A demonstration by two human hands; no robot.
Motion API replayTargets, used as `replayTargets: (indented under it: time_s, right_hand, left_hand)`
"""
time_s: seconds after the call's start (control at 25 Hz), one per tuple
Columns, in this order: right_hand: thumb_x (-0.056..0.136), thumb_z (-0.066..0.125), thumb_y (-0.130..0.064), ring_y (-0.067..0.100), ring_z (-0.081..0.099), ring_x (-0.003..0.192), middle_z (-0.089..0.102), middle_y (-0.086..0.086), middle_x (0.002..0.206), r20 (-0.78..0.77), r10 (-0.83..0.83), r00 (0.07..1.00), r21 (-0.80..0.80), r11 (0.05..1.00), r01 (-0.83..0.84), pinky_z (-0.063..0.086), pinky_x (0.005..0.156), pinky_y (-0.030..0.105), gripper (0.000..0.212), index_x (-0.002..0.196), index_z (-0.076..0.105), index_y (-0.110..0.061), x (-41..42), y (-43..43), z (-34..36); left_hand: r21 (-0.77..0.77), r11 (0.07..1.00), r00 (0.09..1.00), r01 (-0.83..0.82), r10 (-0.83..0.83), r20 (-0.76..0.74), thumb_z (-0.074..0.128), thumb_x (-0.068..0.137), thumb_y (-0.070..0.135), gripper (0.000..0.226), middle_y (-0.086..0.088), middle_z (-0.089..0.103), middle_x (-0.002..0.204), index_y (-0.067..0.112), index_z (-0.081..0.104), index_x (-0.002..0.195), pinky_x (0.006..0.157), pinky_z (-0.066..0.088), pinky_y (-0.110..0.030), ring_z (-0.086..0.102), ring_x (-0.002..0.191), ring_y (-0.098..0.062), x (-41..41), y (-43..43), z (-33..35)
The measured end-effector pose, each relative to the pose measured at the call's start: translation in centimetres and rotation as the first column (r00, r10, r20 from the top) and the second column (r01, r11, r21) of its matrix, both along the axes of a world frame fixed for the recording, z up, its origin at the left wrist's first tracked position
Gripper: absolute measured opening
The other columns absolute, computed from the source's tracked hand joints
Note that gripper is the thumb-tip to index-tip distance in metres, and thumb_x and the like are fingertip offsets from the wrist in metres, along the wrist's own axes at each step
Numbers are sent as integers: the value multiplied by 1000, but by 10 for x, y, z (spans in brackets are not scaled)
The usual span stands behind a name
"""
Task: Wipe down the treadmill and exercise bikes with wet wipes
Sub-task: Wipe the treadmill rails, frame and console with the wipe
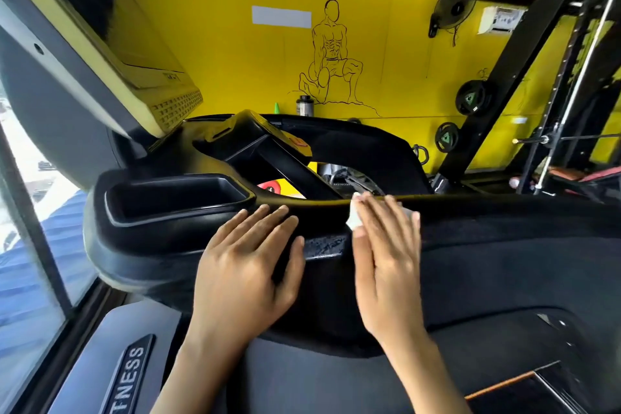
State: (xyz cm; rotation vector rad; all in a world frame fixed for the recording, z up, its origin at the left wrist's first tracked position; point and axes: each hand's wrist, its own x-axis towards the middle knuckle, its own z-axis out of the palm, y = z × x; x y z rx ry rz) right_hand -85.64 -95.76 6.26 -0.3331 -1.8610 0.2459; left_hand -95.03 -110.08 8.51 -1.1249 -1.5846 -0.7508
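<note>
The black treadmill console (504,245) fills the middle of the head view, with a wet streak just between my hands. My left hand (248,265) lies flat on the console's front ledge, fingers straight and pointing up. My right hand (386,255) presses a white wet wipe (353,216) flat against the console's upper edge; the wipe shows only at the hand's left side and near the fingertips, the rest is hidden under the palm. The right hand looks slightly blurred.
A deep black cup holder (174,198) sits left of my left hand. A pale screen housing (141,77) hangs at upper left, a window to the far left. A black weight rack (537,94) stands right against the yellow wall (235,60); a bottle (304,106) stands behind the console.
</note>
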Motion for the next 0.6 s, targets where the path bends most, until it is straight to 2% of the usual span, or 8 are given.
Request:
replayTargets:
  time_s: [0.08, 0.16, 0.2, 0.28, 0.36, 0.44, 0.52, 0.6]
  right_hand:
    - [104, 27, -28, 18, 28, 143, 40, 1, 149, 113, 110, 988, 180, 975, -129, 11, 120, 38, 43, 142, 42, -16, 0, -12, -10]
    - [105, 23, -32, 17, 24, 144, 33, 0, 153, 114, 56, 992, 254, 964, -84, 12, 119, 39, 44, 146, 35, -19, 6, 17, -17]
    - [105, 21, -34, 17, 22, 145, 29, -2, 154, 64, 7, 998, 204, 979, -20, 12, 119, 41, 45, 147, 32, -21, 11, 36, -23]
    - [105, 17, -39, 15, 15, 146, 24, -5, 156, -78, -78, 994, -55, 996, 73, 8, 119, 46, 49, 149, 28, -19, 21, 61, -29]
    - [105, 16, -39, 17, 12, 147, 21, -5, 156, -133, -48, 990, -188, 982, 23, 3, 119, 45, 51, 149, 25, -17, 21, 57, -28]
    - [105, 19, -35, 20, 16, 147, 25, -2, 156, -26, 65, 998, -8, 998, -65, 4, 120, 41, 47, 148, 26, -17, 20, 41, -26]
    - [105, 22, -30, 22, 22, 145, 31, 1, 153, 75, 71, 995, 221, 971, -86, 10, 119, 40, 44, 146, 31, -16, 27, 51, -35]
    - [105, 24, -28, 23, 27, 143, 37, 3, 150, -16, 16, 1000, 124, 992, -14, 14, 119, 42, 43, 142, 39, -11, 41, 86, -36]
  left_hand:
    - [-11, 1000, 1000, 9, -10, -19, 56, 88, 25, 28, -9, 72, 105, 7, 76, 96, 89, 54, -42, 68, 102, -26, 2, 8, 0]
    - [-7, 1000, 999, 7, -7, -35, 57, 88, 24, 27, -9, 72, 105, 7, 76, 96, 89, 54, -42, 69, 101, -25, 4, 13, -1]
    - [2, 1000, 999, 2, -2, -44, 57, 88, 23, 26, -9, 72, 105, 7, 77, 96, 89, 53, -42, 69, 101, -25, 5, 14, -1]
    - [26, 1000, 999, -4, 5, -53, 57, 89, 22, 26, -8, 73, 104, 7, 77, 95, 89, 51, -42, 69, 100, -25, 6, 18, -2]
    - [38, 999, 999, -4, 6, -45, 56, 89, 22, 26, -9, 73, 104, 7, 77, 95, 88, 51, -42, 69, 100, -25, 10, 26, -4]
    - [28, 1000, 999, 3, -2, -51, 57, 88, 21, 25, -9, 72, 105, 6, 76, 95, 89, 50, -42, 69, 100, -26, 18, 38, -5]
    - [14, 1000, 998, 13, -12, -55, 57, 87, 21, 25, -10, 72, 106, 5, 76, 96, 90, 49, -41, 69, 100, -27, 24, 51, -5]
    - [12, 1000, 999, 10, -9, -49, 58, 87, 20, 25, -11, 72, 106, 5, 76, 96, 91, 49, -42, 69, 101, -28, 29, 62, -5]
